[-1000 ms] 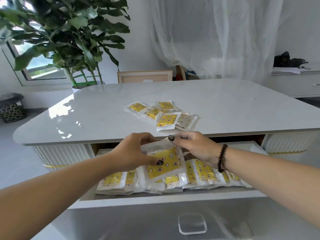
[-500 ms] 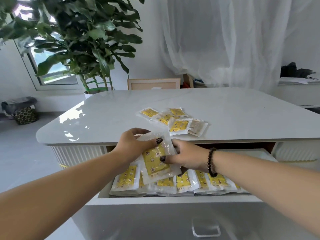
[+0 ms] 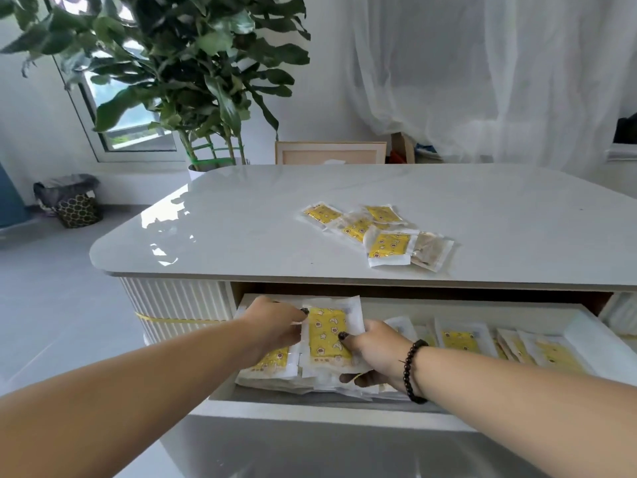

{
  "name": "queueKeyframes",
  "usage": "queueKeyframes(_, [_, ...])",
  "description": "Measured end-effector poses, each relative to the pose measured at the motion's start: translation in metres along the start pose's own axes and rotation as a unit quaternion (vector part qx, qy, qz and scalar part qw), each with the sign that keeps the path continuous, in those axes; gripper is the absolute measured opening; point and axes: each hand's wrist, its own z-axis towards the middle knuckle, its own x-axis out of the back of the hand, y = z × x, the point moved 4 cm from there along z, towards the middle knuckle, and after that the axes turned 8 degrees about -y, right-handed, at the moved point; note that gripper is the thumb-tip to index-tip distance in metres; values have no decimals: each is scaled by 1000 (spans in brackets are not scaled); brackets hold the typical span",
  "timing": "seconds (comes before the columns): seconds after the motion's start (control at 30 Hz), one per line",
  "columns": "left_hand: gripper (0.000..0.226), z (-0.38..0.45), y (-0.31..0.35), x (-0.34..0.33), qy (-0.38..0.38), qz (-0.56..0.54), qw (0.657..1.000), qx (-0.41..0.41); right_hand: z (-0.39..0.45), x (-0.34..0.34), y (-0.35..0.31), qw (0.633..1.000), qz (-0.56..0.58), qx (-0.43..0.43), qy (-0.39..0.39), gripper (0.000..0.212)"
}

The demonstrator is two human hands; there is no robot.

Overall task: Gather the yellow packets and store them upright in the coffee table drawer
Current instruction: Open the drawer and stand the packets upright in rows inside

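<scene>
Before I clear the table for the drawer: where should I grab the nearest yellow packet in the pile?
Probably pinch the front packet by its white sealed near edge, coming from the drawer side. It lies flat on the tabletop atop the pile, and that edge looks free, while a pale packet crowds its right side.

Home living room: coffee table (image 3: 310, 215), potted plant (image 3: 193, 81), sheer curtain (image 3: 482, 74), window (image 3: 131, 129).

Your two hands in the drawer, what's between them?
A yellow packet, upright, gripped by the left hand and right hand; the head view shows it.
</scene>
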Motion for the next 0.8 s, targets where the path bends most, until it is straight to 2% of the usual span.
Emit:
queueKeyframes(0.03, [38, 2, -5, 1, 0, 8, 1000, 14, 6, 1, 5, 1000, 1, -14, 10, 30])
queueKeyframes(0.13, [9, 7, -15, 0, 14, 100, 994, 37, 23, 0, 9, 1000, 4, -29, 8, 31])
queueKeyframes(0.2, [14, 11, -21, -3, 19, 152, 987, 43, 37, 1, 9, 1000, 5, -18, 19, 32])
queueKeyframes(0.33, [13, 22, -28, -9, 6, 166, 984, 57, 61, 9, 8, 992, -98, -8, 78, 42])
queueKeyframes(0.4, [10, 26, -28, -10, 10, 168, 984, 56, 66, 8, 8, 993, -89, -22, 68, 25])
queueKeyframes(0.47, [37, 36, -31, -8, 14, 192, 980, 47, 67, 5, 9, 992, -97, -45, 61, 13])
queueKeyframes(0.53, [53, 41, -34, -6, 25, 232, 972, 39, 69, 5, 11, 978, -184, -54, 79, 16])
queueKeyframes(0.63, [59, 47, -36, -4, 36, 284, 957, 40, 69, 7, 6, 945, -303, -34, 117, 24])
queueKeyframes(0.7, [57, 49, -34, -3, 42, 309, 950, 31, 68, 9, 4, 931, -342, -10, 129, 28])
queueKeyframes(0.8, [55, 49, -30, 0, 50, 327, 944, 21, 67, 11, 3, 912, -389, -4, 129, 44])
